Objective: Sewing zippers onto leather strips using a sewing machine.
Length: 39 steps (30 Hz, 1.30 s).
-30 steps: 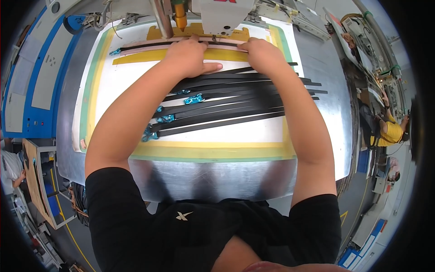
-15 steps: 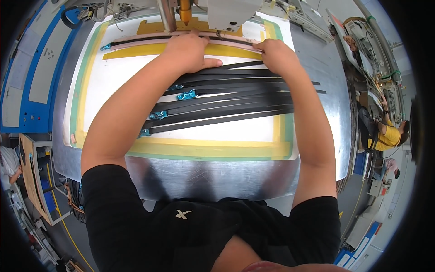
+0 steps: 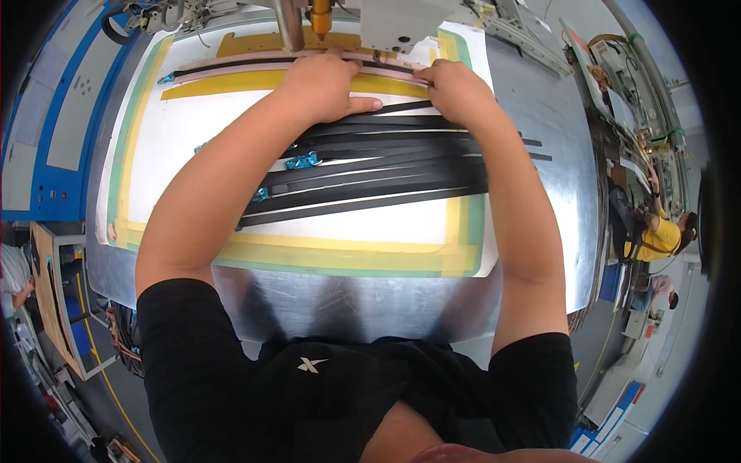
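My left hand (image 3: 324, 85) presses its fingertips on a long pink strip with a black band (image 3: 231, 68), thumb spread toward the black straps below. My right hand (image 3: 449, 89) pinches the strip toward its right end. A yellow template strip (image 3: 208, 86) lies just below it. Above my hands are a machine head (image 3: 397, 27), a metal cylinder (image 3: 290, 27) and an orange nozzle (image 3: 321, 21). Several black straps (image 3: 363, 185) with crinkled blue pieces (image 3: 303, 160) at their left ends lie on a white sheet (image 3: 170, 154) bordered by yellow and green tape.
The sheet rests on a steel table (image 3: 347, 305). A blue machine panel (image 3: 38, 177) and a wooden-topped cart (image 3: 58, 297) stand left. At right are machinery and a person in yellow (image 3: 660, 235); another person (image 3: 15, 278) is at the far left edge.
The white sheet, with strips and straps on it, has slid left across the steel table. My hands stay on the pink strip and have shifted slightly.
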Each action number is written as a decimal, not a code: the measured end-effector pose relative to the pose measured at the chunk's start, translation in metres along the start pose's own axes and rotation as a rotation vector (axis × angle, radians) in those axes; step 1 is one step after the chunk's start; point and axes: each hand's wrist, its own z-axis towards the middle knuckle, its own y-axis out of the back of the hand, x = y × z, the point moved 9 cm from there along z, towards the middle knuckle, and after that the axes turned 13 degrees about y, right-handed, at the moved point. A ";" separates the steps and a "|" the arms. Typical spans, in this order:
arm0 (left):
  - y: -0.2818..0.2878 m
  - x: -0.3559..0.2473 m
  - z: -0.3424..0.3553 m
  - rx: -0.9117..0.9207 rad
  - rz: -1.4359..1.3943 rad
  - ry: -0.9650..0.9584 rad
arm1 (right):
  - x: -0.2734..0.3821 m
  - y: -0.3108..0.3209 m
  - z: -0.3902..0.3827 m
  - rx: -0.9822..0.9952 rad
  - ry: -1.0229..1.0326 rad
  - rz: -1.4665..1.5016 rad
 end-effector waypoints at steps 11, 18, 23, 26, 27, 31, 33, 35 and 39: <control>-0.006 -0.011 0.005 0.007 -0.016 -0.019 | 0.009 0.001 -0.004 0.010 0.029 -0.041; 0.001 -0.025 -0.001 -0.016 0.001 0.021 | -0.005 -0.006 -0.013 -0.105 0.077 0.084; -0.002 -0.024 0.003 0.063 -0.025 0.047 | -0.003 -0.007 -0.019 -0.062 0.189 0.295; -0.002 -0.020 0.000 0.003 0.006 0.045 | 0.005 -0.009 -0.043 0.021 0.307 0.417; -0.003 -0.017 -0.001 0.002 0.006 0.064 | 0.013 -0.008 -0.052 0.070 0.287 0.456; -0.006 -0.010 -0.002 -0.004 -0.001 0.044 | 0.052 -0.002 -0.076 0.111 0.366 0.217; -0.005 -0.008 -0.004 0.006 -0.006 0.040 | 0.063 -0.011 -0.080 0.040 0.402 0.160; -0.005 -0.004 -0.008 0.016 -0.002 0.033 | 0.070 -0.011 -0.082 -0.030 0.430 0.105; 0.000 0.015 -0.022 -0.064 -0.033 -0.021 | 0.067 -0.009 -0.085 -0.081 0.421 0.139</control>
